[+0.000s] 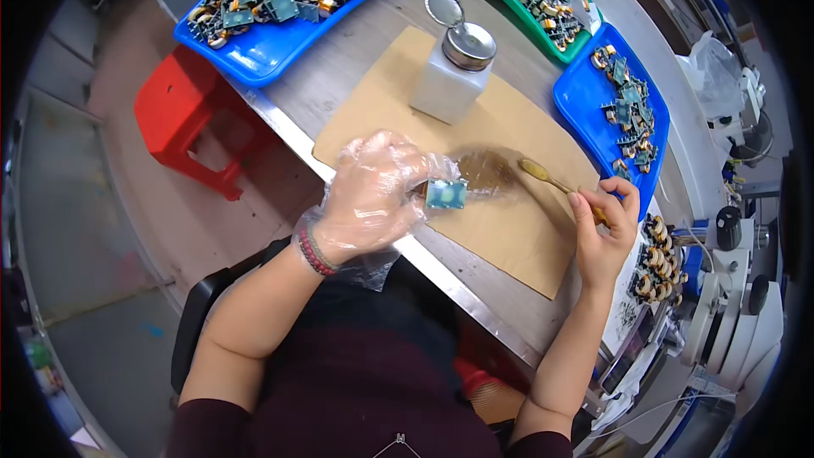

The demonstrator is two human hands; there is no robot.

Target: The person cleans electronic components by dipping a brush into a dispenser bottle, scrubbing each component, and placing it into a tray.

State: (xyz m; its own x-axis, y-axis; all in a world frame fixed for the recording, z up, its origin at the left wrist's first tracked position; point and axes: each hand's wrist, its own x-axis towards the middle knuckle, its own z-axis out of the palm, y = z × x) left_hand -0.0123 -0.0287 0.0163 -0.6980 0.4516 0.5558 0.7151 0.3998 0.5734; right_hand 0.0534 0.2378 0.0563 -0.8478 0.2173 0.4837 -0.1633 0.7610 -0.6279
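Note:
My left hand (377,191), in a clear plastic glove, pinches a small green circuit board (446,194) by its edge above the cardboard sheet (509,242). My right hand (608,225) is bare and closed around the handle of a brush (547,175). The brush head points left, apart from the board, and its bristles are hard to make out. A dark wet stain (487,171) marks the cardboard between my hands. Behind it stands a white square bottle (451,80) with a metal top, its round lid (444,8) flipped up.
Blue trays (254,64) (577,93) and a green tray (543,42) hold boards with copper-wound coils. More coils (659,263) lie at the right edge, near a white microscope (721,297). A red stool (182,106) stands on the floor at the left.

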